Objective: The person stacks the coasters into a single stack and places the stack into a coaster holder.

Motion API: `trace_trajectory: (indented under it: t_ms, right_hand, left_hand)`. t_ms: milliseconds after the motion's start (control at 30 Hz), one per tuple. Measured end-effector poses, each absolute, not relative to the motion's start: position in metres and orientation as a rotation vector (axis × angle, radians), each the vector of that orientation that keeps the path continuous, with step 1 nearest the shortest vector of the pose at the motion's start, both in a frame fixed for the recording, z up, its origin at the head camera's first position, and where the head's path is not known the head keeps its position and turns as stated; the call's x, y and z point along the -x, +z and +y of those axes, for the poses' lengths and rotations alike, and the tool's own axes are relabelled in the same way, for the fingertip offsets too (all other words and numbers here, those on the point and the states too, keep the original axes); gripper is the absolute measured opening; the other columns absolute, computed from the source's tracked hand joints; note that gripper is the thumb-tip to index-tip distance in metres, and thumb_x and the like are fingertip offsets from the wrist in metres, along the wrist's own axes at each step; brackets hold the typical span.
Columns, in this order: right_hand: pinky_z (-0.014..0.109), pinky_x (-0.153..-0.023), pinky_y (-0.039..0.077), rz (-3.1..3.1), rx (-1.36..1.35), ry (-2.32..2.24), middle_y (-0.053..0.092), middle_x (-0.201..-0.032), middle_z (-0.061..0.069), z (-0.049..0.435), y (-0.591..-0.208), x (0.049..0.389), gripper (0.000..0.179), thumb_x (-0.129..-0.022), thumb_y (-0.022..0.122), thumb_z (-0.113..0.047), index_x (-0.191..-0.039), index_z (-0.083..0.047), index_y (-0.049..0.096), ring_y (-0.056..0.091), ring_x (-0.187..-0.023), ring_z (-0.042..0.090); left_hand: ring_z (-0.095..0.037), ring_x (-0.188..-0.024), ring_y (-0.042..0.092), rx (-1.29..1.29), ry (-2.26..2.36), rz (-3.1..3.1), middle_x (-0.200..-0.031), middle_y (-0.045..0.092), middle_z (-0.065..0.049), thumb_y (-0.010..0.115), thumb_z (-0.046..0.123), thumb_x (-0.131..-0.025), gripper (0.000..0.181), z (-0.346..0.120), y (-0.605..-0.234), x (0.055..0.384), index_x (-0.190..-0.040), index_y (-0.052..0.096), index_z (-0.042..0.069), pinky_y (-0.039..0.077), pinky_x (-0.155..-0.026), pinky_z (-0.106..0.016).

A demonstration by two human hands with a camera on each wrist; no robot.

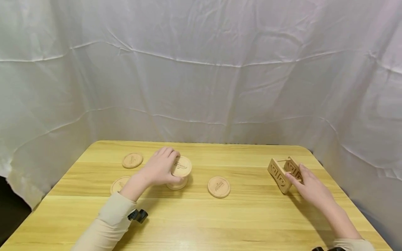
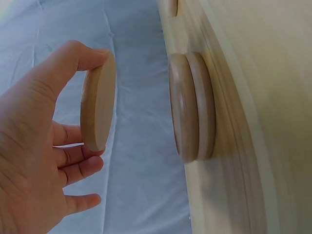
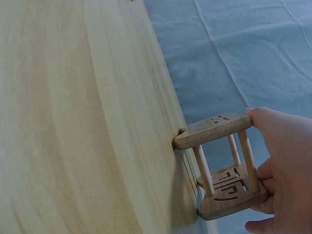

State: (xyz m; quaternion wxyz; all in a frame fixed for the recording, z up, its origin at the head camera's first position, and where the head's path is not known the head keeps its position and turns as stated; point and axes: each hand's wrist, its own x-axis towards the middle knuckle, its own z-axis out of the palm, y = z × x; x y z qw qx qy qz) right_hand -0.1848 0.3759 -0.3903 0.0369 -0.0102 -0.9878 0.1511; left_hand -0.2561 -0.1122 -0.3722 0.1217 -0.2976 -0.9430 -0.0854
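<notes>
My left hand (image 1: pixel 160 168) pinches a round wooden coaster (image 1: pixel 182 166) by its edge, thumb on one side and fingers on the other. In the left wrist view this coaster (image 2: pixel 99 102) is held apart from a stack of two coasters (image 2: pixel 191 107) lying on the table. Over at the right, my right hand (image 1: pixel 312 188) grips a wooden coaster holder (image 1: pixel 278 176) by its near end. Its two cut-out side panels, joined by thin rods, show in the right wrist view, where the thumb presses one panel (image 3: pixel 214 130) and the fingers curl behind the other.
A loose coaster (image 1: pixel 218 187) lies right of the stack. Two more, a far coaster (image 1: pixel 132 160) and a near coaster (image 1: pixel 119 184) partly hidden by the left wrist, lie to the left. White curtains (image 1: pixel 201 87) hang behind the wooden table (image 1: pixel 201 223).
</notes>
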Motion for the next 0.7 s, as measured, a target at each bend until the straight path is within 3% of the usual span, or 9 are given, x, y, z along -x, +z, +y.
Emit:
trace_trajectory:
  t_ms: [700]
  right_hand:
    - [0.068,-0.093,0.021,-3.043,0.054,0.473,0.009,-0.142,0.034,0.375,-0.390,0.184,0.087,-0.089,0.026,-0.061,-0.141,0.001,-0.004,0.019,-0.123,0.055]
  left_hand:
    - [-0.018,-0.102,0.044,0.908,-0.257,-2.774,-0.107,0.049,-0.001,0.065,0.060,-0.061,0.075,-0.128,-0.386,0.258,-0.116,0.050,0.011,0.040,-0.092,-0.039]
